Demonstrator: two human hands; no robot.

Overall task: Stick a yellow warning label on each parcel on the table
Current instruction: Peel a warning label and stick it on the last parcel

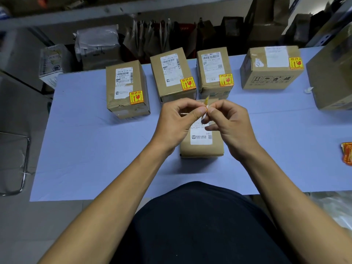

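Item: one yellow label (205,105), pinched edge-on between the thumb and forefinger of my left hand (177,121) and my right hand (228,124), held up over the work, I judge, to part it from its backing. Item: one small parcel (201,143), unlabelled as far as shows, directly beneath my hands for sticking next. Item: four parcels in a row behind, first at left (126,88), each already labelled. Item: spare labels (347,155), at the right edge of the table (95,149), within reach.

yellow warning labels (136,98) on four parcels (127,88) read 易碎品 in red.
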